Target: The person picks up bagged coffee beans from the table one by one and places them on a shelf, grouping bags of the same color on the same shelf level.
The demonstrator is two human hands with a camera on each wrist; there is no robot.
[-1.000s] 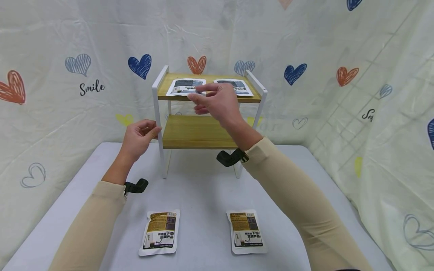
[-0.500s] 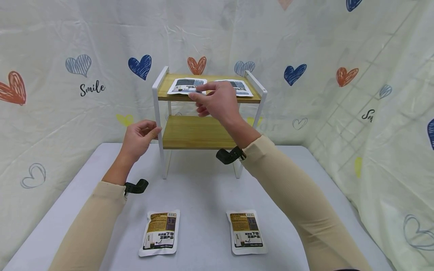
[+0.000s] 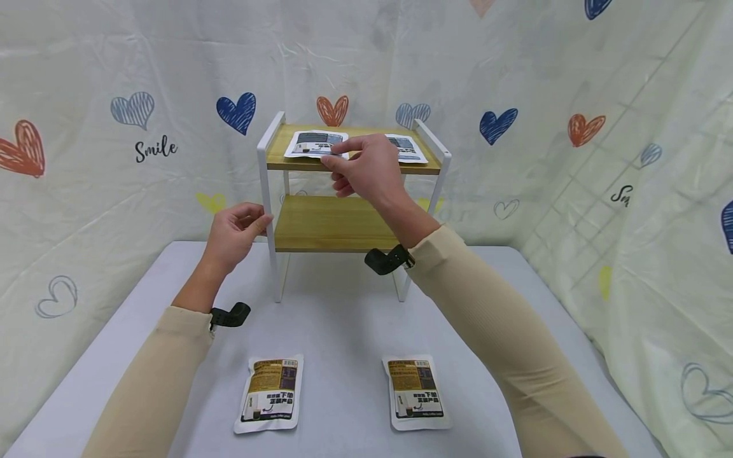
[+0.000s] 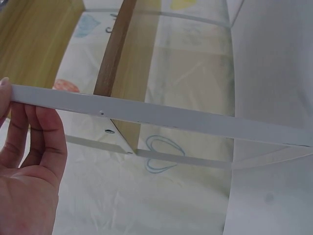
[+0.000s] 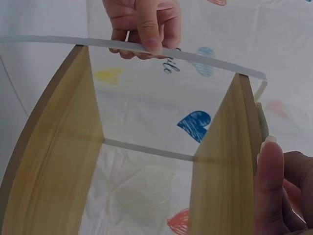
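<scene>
L front pouch & R front pouch on desk, rack behind.
Left hand pinches the rack's L post btw thumb & fingers; right hand seems to pinch near R corner of L top pouch on top shelf, tips partly hidden; R top pouch lies beside, partly covered by this hand; heart-print curtain at back.

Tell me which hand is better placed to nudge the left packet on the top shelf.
Probably the right hand: it is at that packet's edge, while the left hand holds the rack's white upright.
</scene>
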